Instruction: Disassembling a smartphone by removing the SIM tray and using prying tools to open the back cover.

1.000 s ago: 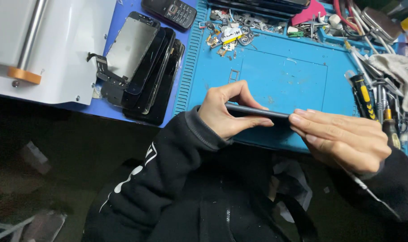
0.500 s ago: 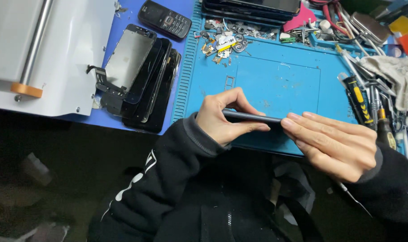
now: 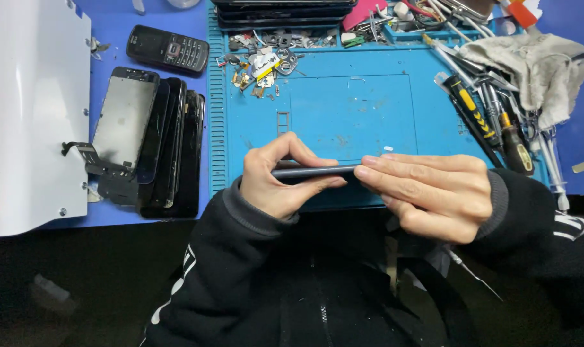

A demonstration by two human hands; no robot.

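Note:
I hold a thin dark smartphone edge-on over the near edge of a blue work mat. My left hand grips its left end, thumb under and fingers curled over the top. Fingers of my right hand lie flat along the phone's right end and cover it. Both arms wear black sleeves.
A stack of dark phone screens lies left of the mat, beside a white machine housing. A black keypad phone sits behind them. Small parts litter the mat's far left. Screwdrivers and a grey cloth lie at right.
Both hands and the phone stay together in the same grip. The view has shifted slightly, so the bench items sit a little lower in the picture.

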